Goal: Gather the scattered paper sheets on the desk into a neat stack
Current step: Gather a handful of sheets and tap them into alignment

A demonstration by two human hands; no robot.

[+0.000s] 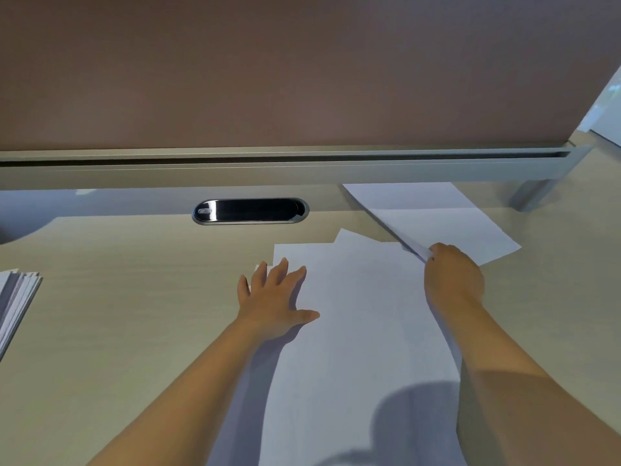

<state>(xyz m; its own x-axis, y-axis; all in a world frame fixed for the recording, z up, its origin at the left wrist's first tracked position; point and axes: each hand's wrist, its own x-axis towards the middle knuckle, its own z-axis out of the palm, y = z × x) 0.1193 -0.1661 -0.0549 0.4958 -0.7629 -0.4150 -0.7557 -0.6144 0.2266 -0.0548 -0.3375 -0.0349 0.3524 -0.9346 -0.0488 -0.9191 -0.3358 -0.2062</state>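
Overlapping white paper sheets [356,331] lie on the pale wooden desk [134,314] in front of me. My left hand [274,302] rests flat with spread fingers on their upper left corner. My right hand [452,280] pinches the near corner of another white sheet [437,223], which lies askew toward the back right and is slightly lifted at that corner. One more sheet's corner pokes out from under the pile at the top.
A fanned stack of paper [16,297] sits at the desk's left edge. A dark oval cable grommet [250,211] is set in the desk behind the sheets. A brown partition panel [302,68] on a grey rail closes off the back.
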